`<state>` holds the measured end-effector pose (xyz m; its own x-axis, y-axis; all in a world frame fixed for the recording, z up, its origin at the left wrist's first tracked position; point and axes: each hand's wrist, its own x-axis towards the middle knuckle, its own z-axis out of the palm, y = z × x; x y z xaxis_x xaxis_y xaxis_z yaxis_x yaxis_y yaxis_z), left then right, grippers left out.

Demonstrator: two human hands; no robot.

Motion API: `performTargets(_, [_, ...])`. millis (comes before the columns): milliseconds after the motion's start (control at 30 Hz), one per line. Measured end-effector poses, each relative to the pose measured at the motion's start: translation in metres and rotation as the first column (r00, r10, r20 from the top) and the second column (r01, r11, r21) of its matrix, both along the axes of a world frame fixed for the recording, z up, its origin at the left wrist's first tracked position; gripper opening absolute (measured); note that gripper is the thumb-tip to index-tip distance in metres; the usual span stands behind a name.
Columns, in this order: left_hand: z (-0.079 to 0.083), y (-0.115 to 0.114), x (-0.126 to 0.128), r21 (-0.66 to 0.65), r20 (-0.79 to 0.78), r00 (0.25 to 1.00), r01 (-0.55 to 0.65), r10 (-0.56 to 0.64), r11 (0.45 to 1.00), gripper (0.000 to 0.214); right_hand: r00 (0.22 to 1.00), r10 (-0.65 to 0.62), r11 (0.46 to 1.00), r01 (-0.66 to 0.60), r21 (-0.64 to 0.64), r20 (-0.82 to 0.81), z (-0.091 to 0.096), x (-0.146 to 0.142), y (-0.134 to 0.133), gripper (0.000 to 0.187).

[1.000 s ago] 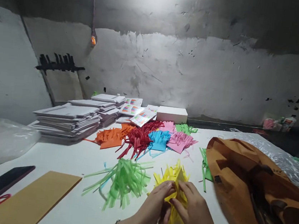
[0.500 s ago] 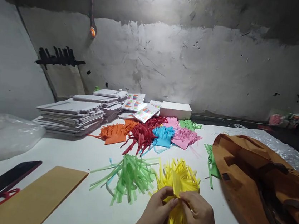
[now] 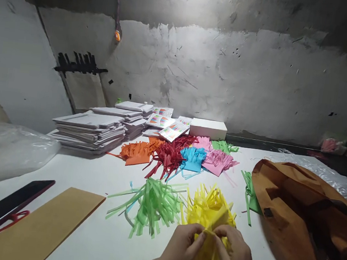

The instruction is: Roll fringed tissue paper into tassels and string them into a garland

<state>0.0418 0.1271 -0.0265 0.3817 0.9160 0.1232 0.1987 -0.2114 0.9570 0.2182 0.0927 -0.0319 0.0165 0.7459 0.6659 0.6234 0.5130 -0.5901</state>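
Low in the view, my left hand (image 3: 183, 244) and my right hand (image 3: 235, 254) meet with thumbs and fingertips pinched on a yellow fringed paper tassel (image 3: 217, 218). A narrow folded part of it sticks up between the fingers, and its strips hang below my hands. Just beyond lies more yellow fringe (image 3: 208, 198); I cannot tell whether it is the same piece. Left of my hands a light green fringed tassel (image 3: 155, 207) is spread on the white table (image 3: 86, 237).
Orange (image 3: 138, 153), dark red (image 3: 170, 154), blue (image 3: 193, 158) and pink (image 3: 220, 160) fringed papers lie farther back. Behind them are stacked white cards (image 3: 92, 131) and a white box (image 3: 208, 129). A brown bag (image 3: 297, 202) stands right; a brown board (image 3: 47, 220) and red-handled scissors (image 3: 2, 227) lie left.
The yellow folded part between my fingers has tipped from upright to leaning right. My fingers stay pinched on it. The whole view has shifted slightly.
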Motion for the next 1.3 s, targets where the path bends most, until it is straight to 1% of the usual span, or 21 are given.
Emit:
performTargets(33, [0.001, 0.0, 0.0, 0.012, -0.012, 1.0, -0.008, 0.008, 1.0, 0.045, 0.995, -0.055, 0.991, 0.043, 0.127, 0.089, 0.0, 0.001, 0.0, 0.011])
performTargets(67, [0.002, 0.0, 0.0, 0.007, -0.009, 1.0, -0.012, 0.013, 1.0, 0.043, 0.979, -0.108, 0.967, 0.063, 0.248, 0.175, 0.001, 0.002, 0.0, 0.011])
performTargets(100, [0.002, 0.001, 0.001, 0.001, -0.004, 1.0, -0.014, 0.014, 1.0, 0.043, 0.957, -0.153, 0.939, 0.063, 0.338, 0.248, 0.002, 0.003, 0.0, 0.015])
performTargets(133, [0.003, 0.001, 0.002, -0.008, 0.004, 1.0, -0.013, 0.013, 1.0, 0.043, 0.935, -0.177, 0.923, 0.049, 0.382, 0.307, 0.003, 0.003, 0.0, 0.019])
performTargets(200, [0.003, 0.003, 0.003, -0.04, 0.035, 0.999, -0.005, 0.007, 0.999, 0.044, 0.889, -0.199, 0.922, 0.028, 0.385, 0.412, 0.006, 0.002, 0.0, 0.024])
performTargets(267, [0.002, 0.004, 0.003, -0.095, 0.071, 0.997, 0.016, -0.009, 0.995, 0.048, 0.828, -0.23, 0.928, 0.027, 0.372, 0.512, 0.007, -0.001, -0.002, 0.022])
performTargets(367, [0.0, 0.006, 0.002, -0.18, 0.117, 0.992, 0.073, -0.052, 0.981, 0.054, 0.779, -0.273, 0.933, 0.072, 0.352, 0.564, 0.005, -0.009, -0.004, 0.019])
performTargets(433, [-0.002, 0.006, 0.002, -0.209, 0.14, 0.988, 0.097, -0.069, 0.973, 0.055, 0.788, -0.287, 0.936, 0.111, 0.333, 0.545, 0.0, -0.015, -0.005, 0.018])
performTargets(533, [-0.006, 0.006, 0.003, -0.223, 0.165, 0.984, 0.108, -0.072, 0.969, 0.057, 0.835, -0.27, 0.949, 0.148, 0.277, 0.48, -0.009, -0.018, -0.005, 0.023])
performTargets(700, [-0.012, 0.005, 0.006, -0.205, 0.182, 0.982, 0.096, -0.058, 0.974, 0.06, 0.907, -0.247, 0.962, 0.187, 0.198, 0.342, -0.017, -0.014, -0.004, 0.022])
performTargets(867, [-0.013, 0.004, 0.004, -0.157, 0.137, 0.988, 0.089, -0.067, 0.984, 0.057, 0.948, -0.183, 0.974, 0.14, 0.175, 0.261, -0.012, -0.009, -0.003, 0.023])
performTargets(967, [-0.014, 0.004, 0.002, -0.122, 0.105, 0.992, 0.087, -0.075, 0.989, 0.06, 0.978, -0.139, 0.982, 0.117, 0.147, 0.153, -0.009, -0.009, -0.004, 0.023])
performTargets(1067, [-0.014, 0.004, 0.002, -0.096, 0.086, 0.993, 0.091, -0.083, 0.991, 0.06, 0.991, -0.118, 0.987, 0.11, 0.113, 0.06, -0.007, -0.009, -0.005, 0.021])
performTargets(1133, [-0.013, 0.005, 0.001, -0.067, 0.051, 0.996, 0.07, -0.067, 0.995, 0.055, 0.992, -0.121, 0.989, 0.117, 0.088, 0.038, -0.005, -0.01, -0.006, 0.018])
performTargets(1300, [-0.011, 0.006, 0.001, 0.023, -0.022, 1.0, 0.016, -0.015, 1.0, 0.04, 0.994, -0.104, 0.994, 0.104, 0.024, 0.027, 0.004, -0.012, -0.009, 0.021])
